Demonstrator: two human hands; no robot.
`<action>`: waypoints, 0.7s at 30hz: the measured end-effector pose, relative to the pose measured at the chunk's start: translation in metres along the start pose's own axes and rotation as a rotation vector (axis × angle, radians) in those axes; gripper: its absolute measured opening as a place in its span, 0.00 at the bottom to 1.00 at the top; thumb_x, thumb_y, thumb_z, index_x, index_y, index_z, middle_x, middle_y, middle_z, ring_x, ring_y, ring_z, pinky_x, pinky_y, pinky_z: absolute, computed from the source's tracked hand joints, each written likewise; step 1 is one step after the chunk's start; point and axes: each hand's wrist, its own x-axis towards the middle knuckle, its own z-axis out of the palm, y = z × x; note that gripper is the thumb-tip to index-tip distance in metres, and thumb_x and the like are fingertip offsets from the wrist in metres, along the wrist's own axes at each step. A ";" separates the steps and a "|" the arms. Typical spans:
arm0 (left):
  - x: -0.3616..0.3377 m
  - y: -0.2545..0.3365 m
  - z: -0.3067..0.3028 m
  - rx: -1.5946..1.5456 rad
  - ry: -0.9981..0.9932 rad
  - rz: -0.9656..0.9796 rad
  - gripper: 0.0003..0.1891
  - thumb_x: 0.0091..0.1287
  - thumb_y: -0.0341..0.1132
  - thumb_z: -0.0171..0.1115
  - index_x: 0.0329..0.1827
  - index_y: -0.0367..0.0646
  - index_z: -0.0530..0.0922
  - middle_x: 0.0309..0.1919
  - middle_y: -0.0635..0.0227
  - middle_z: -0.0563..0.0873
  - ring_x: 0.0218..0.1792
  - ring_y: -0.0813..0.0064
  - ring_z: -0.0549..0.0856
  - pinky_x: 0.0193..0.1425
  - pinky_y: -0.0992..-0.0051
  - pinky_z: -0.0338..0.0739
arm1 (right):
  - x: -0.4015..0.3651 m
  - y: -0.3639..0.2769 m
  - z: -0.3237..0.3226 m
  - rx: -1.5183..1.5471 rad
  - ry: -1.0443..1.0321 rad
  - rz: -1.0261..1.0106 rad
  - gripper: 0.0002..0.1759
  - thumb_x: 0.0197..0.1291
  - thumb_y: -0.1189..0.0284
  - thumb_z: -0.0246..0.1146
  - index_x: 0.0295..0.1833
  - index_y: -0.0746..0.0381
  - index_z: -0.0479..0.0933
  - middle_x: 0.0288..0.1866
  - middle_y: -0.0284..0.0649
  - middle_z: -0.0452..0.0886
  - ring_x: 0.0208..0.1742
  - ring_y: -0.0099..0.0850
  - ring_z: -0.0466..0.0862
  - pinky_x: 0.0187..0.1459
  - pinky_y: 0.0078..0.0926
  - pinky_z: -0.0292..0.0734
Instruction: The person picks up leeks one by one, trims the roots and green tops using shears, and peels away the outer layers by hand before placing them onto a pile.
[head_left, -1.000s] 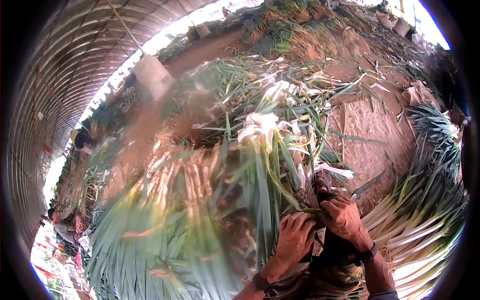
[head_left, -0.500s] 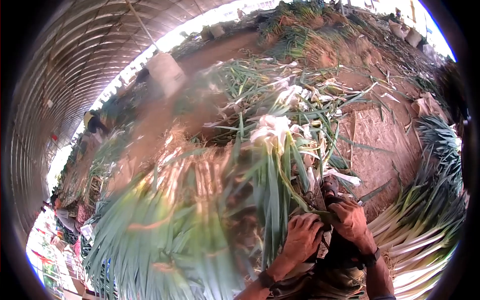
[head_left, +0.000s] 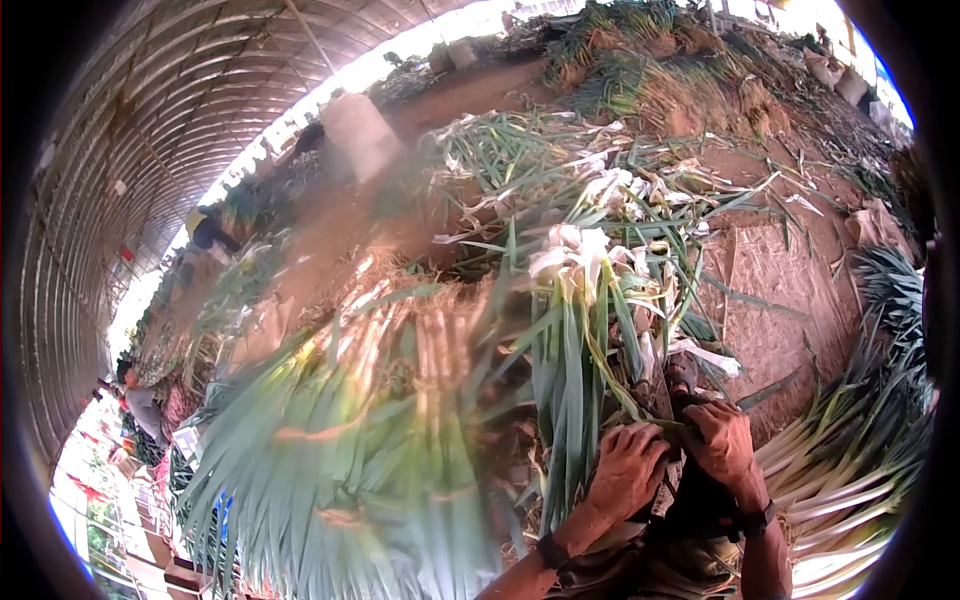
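Both hands meet low in view, the left hand [head_left: 625,472] with fingers curled tight around the leek bundle [head_left: 570,380] rising ahead, the right hand [head_left: 725,440] gripping its leaves beside a pile of trimmed leeks [head_left: 850,470].

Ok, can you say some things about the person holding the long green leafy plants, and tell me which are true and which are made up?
1. Both the left hand and the right hand grip the bunch of long green leaves. True.
2. The person wears thick gloves. False: the hands are bare, with a dark wristband on the left wrist.
3. The pile of white-stalked green plants lies by the left hand. False: it lies beyond the right hand, at the right edge.
4. A curved ribbed roof arches over the left side. True.
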 end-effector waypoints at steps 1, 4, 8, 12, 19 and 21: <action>0.000 0.000 0.001 -0.002 0.001 -0.001 0.19 0.65 0.34 0.70 0.58 0.45 0.80 0.62 0.63 0.76 0.67 0.58 0.73 0.76 0.53 0.63 | 0.000 0.000 0.000 -0.004 0.003 -0.005 0.16 0.53 0.69 0.74 0.47 0.63 0.83 0.39 0.46 0.87 0.43 0.51 0.86 0.47 0.46 0.80; 0.001 0.000 0.002 -0.009 0.006 0.002 0.18 0.64 0.34 0.71 0.57 0.45 0.81 0.62 0.63 0.77 0.67 0.58 0.73 0.77 0.53 0.63 | -0.001 0.002 0.001 -0.003 0.004 -0.009 0.17 0.52 0.70 0.74 0.47 0.63 0.82 0.40 0.47 0.87 0.43 0.51 0.86 0.47 0.46 0.80; 0.003 0.002 -0.002 -0.009 0.024 0.009 0.18 0.64 0.34 0.71 0.56 0.44 0.82 0.61 0.64 0.77 0.66 0.58 0.74 0.77 0.53 0.63 | -0.003 0.005 0.001 -0.002 -0.007 0.005 0.17 0.51 0.70 0.74 0.47 0.63 0.83 0.40 0.46 0.87 0.44 0.51 0.86 0.47 0.46 0.81; 0.003 0.003 -0.004 -0.010 0.013 0.000 0.17 0.64 0.34 0.71 0.55 0.44 0.82 0.60 0.64 0.78 0.66 0.58 0.74 0.78 0.53 0.63 | -0.001 0.002 -0.002 -0.008 -0.021 0.017 0.17 0.52 0.70 0.74 0.47 0.62 0.83 0.40 0.46 0.87 0.44 0.51 0.86 0.47 0.45 0.81; 0.005 0.004 -0.004 -0.012 0.011 -0.003 0.16 0.65 0.34 0.71 0.55 0.44 0.82 0.60 0.63 0.78 0.66 0.58 0.74 0.78 0.52 0.63 | -0.002 0.003 -0.003 -0.002 -0.010 0.001 0.15 0.54 0.71 0.72 0.48 0.61 0.83 0.39 0.46 0.86 0.43 0.49 0.86 0.47 0.44 0.80; 0.004 0.003 -0.003 -0.018 0.014 -0.005 0.16 0.65 0.34 0.71 0.55 0.44 0.82 0.60 0.63 0.78 0.66 0.58 0.74 0.79 0.52 0.63 | -0.002 0.003 -0.003 0.000 -0.018 0.006 0.15 0.55 0.71 0.72 0.48 0.62 0.83 0.39 0.46 0.86 0.43 0.49 0.86 0.47 0.44 0.79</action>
